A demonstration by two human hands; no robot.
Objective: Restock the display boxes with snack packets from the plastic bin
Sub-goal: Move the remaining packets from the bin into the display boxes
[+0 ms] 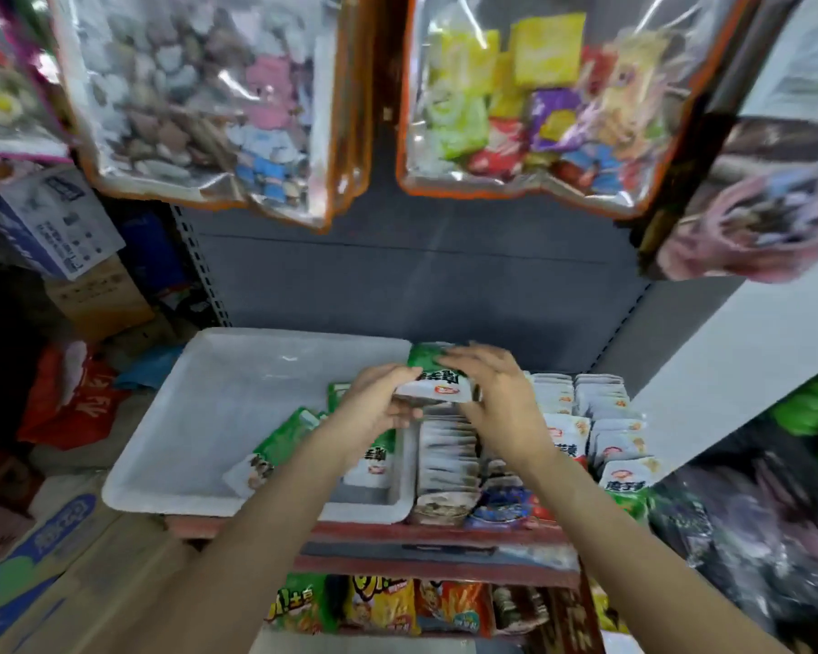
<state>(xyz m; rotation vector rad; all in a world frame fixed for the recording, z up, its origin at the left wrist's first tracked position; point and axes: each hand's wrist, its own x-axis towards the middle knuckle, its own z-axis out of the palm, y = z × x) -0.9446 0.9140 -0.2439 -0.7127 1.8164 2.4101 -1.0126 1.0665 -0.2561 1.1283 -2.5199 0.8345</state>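
Both hands, left hand (379,398) and right hand (497,394), gripped a small stack of green-and-white snack packets (438,382) by its ends above the display boxes (447,446), right of the plastic bin (199,417); the packets looked light, soft and slippery.

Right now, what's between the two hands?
In the head view, a small stack of green-and-white snack packets sits between the left hand and the right hand, gripped from both sides above the display boxes.
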